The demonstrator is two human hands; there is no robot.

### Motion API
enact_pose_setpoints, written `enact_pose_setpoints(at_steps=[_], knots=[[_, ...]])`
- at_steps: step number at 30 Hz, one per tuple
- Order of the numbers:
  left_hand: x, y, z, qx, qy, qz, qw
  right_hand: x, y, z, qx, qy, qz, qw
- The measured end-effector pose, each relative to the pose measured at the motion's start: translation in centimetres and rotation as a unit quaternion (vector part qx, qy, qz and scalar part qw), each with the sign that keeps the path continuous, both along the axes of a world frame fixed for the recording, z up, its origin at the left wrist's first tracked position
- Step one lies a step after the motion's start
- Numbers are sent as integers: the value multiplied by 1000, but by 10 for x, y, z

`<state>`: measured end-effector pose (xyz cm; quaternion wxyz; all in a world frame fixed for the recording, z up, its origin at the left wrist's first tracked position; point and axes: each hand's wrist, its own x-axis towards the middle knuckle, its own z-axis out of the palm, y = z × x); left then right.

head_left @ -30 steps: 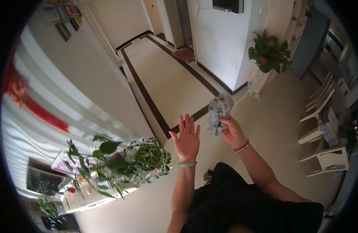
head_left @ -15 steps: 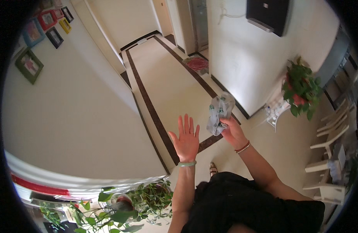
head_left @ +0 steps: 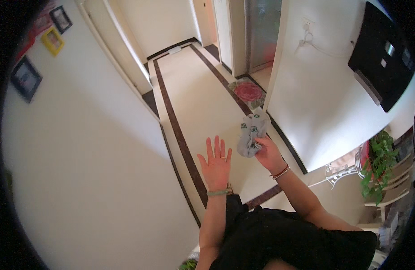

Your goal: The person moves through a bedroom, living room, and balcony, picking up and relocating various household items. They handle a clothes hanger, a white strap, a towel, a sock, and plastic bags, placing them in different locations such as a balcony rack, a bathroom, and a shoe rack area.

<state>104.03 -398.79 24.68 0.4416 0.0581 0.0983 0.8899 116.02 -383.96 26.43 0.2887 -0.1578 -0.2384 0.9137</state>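
My left hand (head_left: 215,166) is held up empty, palm in view and fingers spread, with a ring on one finger and a pale green bangle on the wrist. To its right, my right hand (head_left: 269,155) grips a crumpled, whitish plastic bag (head_left: 253,133) with green marks. The thumb presses on the bag's lower right side, and most of the bag stands up above the fingers. Red and pale bands circle my right wrist. Both hands are in the air over the tiled floor, apart from each other.
Ahead runs a hallway floor (head_left: 203,94) with dark brown border strips. A rose-patterned mat (head_left: 249,91) lies by a glass door (head_left: 263,33). Framed pictures (head_left: 26,78) hang on the left wall. At right are a black wall-mounted panel (head_left: 383,56), a potted plant (head_left: 381,155) and pale chairs (head_left: 396,193).
I have moved forward into the hallway: the mat and black panel appear closer, and the plants at lower left have mostly left the view. Both hands keep nearly the same pose.
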Motion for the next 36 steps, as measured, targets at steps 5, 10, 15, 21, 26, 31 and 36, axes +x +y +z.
enact_pose_setpoints(at_steps=[5, 10, 15, 21, 26, 31, 36], knots=[[-90, 129, 16, 8, 25, -60, 998, -66, 107, -4, -2, -18, -60, 998], [-159, 238, 14, 8, -1, -143, 990, -118, 195, -14, 12, -6, -122, 992], [-210, 346, -1, 11, -20, -187, 982, -164, 286, -30, -53, -6, -160, 986], [-287, 483, -2, -1, 23, -211, 977, -249, 419, -19, -75, 48, -170, 981], [-349, 583, 16, 3, 21, -208, 978, -320, 513, 1, -10, 33, -186, 982], [-383, 705, 11, -5, -3, -239, 971, -347, 627, -13, -5, 47, -199, 979], [-425, 826, 1, 15, 38, -305, 952, -379, 735, -20, 0, 27, -305, 952]])
